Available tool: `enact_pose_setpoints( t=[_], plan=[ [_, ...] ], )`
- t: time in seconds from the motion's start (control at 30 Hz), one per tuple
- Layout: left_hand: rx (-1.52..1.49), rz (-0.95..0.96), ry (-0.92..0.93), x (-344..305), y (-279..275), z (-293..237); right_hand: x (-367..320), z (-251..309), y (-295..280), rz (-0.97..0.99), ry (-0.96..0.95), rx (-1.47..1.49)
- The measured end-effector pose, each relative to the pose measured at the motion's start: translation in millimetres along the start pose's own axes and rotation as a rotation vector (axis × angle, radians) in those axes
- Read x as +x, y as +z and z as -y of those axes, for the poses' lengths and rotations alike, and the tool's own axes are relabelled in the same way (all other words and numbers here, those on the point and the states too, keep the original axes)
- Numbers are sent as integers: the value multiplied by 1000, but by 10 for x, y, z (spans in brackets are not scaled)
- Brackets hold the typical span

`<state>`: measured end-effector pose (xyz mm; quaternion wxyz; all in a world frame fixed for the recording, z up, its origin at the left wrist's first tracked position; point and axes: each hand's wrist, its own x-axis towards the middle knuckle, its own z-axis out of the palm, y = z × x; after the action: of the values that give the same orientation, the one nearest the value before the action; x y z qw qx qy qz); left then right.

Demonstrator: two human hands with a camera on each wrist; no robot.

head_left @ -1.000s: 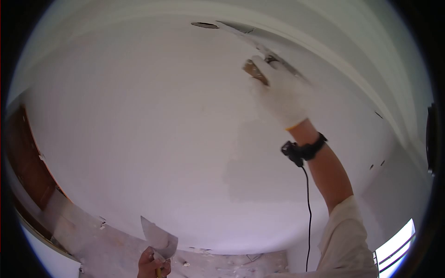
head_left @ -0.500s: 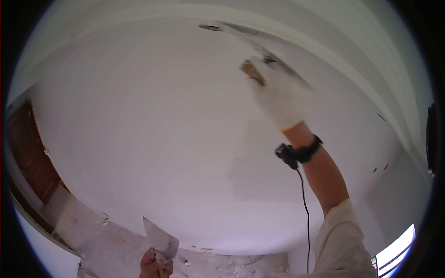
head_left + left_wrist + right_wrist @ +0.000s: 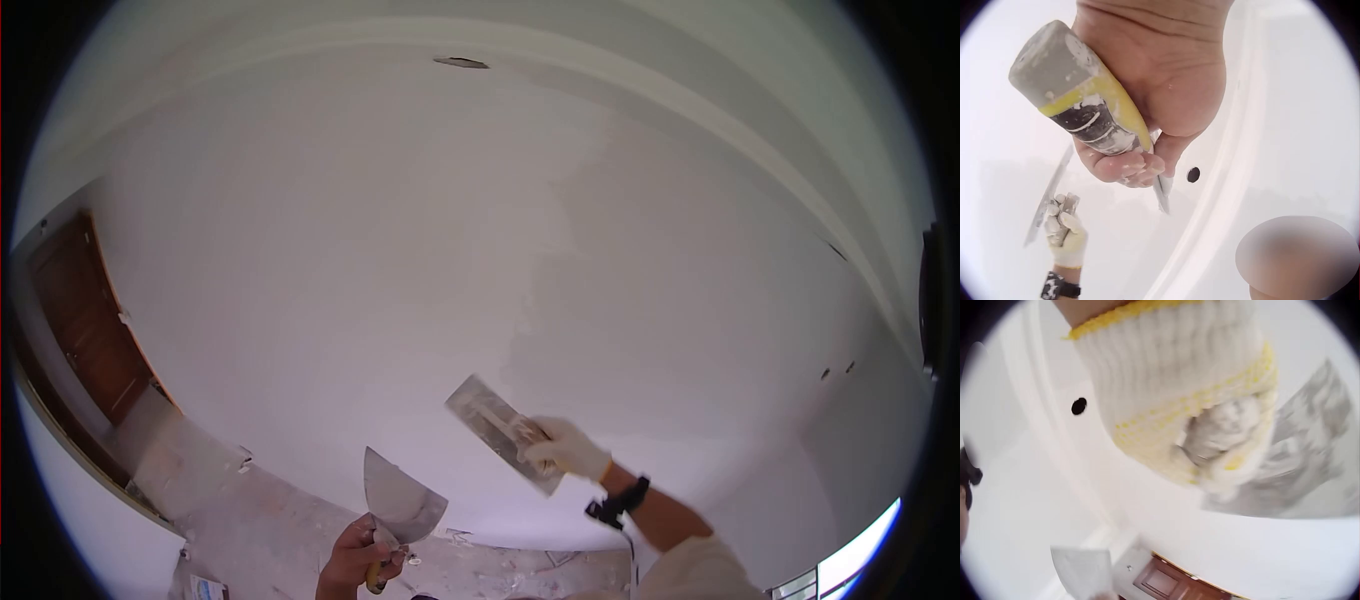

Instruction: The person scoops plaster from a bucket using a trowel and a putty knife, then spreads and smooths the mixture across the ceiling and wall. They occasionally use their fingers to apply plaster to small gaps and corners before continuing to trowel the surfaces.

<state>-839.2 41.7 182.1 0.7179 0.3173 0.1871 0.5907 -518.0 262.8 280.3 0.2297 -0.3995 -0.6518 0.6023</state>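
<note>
Gloved R hand [image 3: 568, 449] grips trowel [image 3: 503, 432] nr part-coated ceiling [image 3: 400, 240], brown door [image 3: 88, 318] L.

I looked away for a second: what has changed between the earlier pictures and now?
The gloved right hand has come down from high on the white surface, bringing its trowel near the scraper; the trowel's broad face now shows. The scraper sits slightly further right in the head view. Nothing was taken hold of or let go: the left hand still grips the scraper, the right the trowel.
</note>
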Motion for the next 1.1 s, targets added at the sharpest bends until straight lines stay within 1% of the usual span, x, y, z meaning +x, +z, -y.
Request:
enact_pose_setpoints(
  t=[0.03, 0.07, 0.1, 0.17, 0.2, 0.23, 0.27, 0.3, 0.33, 0.37, 0.43, 0.47, 0.53, 0.57, 0.63, 0.67, 0.7, 0.73, 0.77, 0.8, 0.83, 0.87, 0.9, 0.93, 0.97, 1.0, 1.07, 1.1],
  plan=[
    [-7, -17, -32, -8, 9, -11, -108, -126, 85, 22, -15, 197],
    [-18, -31, -32, 4, 66, -17, -170, -247, 84, 101, 61, 133],
    [68, -100, -56, 31, 144, -54, -250, -382, 91, 183, 148, 78],
    [246, -236, -125, 66, 342, -153, -483, -524, 219, -74, 150, 182],
    [295, -312, -120, 93, 393, -153, -506, -615, 130, 22, 62, 257],
    [328, -393, -111, 128, 441, -151, -585, -526, 254, -110, -48, 416],
    [340, -363, -83, 152, 397, -143, -665, -442, 324, -156, -69, 452],
    [339, -397, -87, 188, 504, -202, -730, -393, 272, -18, -101, 313],
    [374, -380, -83, 230, 543, -237, -810, -307, 296, 21, -138, 222],
    [382, -395, -109, 262, 586, -247, -906, -308, 427, 21, -123, 248],
    [415, -369, -41, 326, 700, -291, -952, -249, 719, -161, -544, -121],
    [428, -368, -42, 317, 713, -292, -939, -317, 853, -165, -551, -111],
    [502, -303, 57, 337, 782, -273, -902, -447, 1024, -214, -707, -396],
    [512, -293, 55, 326, 833, -276, -896, -445, 1117, -241, -781, -545],
    [706, -249, 137, 331, 920, -312, -789, -370, 1272, -262, -744, -551],
    [801, -234, 120, 282, 924, -332, -720, -351, 1311, -333, -841, -668],
    [805, -229, 109, 265, 905, -357, -677, -353, 1306, -403, -933, -787],
    [1047, -115, 281, 270, 888, -402, -633, -387, 1254, -430, -881, -809],
    [1280, 7, 453, 241, 850, -418, -645, -380, 1185, -431, -868, -801],
    [1235, 52, 439, 206, 751, -414, -650, -389, 1094, -420, -923, -834],
    [1238, 52, 426, 219, 676, -394, -630, -416, 1030, -412, -985, -868],
    [1406, 82, 430, 281, 609, -429, -605, -384, 1025, -394, -988, -830],
    [1575, 120, 441, 223, 479, -381, -621, -526, 1144, -401, -984, -827],
    [1651, 109, 400, 342, 505, -404, -613, -497, 1097, -372, -991, -844],
    [1647, 113, 409, 492, 533, -411, -596, -473, 1022, -344, -1001, -868],
    [1738, 97, 429, 594, 521, -374, -619, -538, 993, -351, -1007, -882],
    [1861, 39, 446, 780, 532, -349, -654, -629, 964, -256, -955, -888],
    [1932, 4, 451, 869, 382, -291, -665, -749, 943, -304, -940, -900]
  ],
)
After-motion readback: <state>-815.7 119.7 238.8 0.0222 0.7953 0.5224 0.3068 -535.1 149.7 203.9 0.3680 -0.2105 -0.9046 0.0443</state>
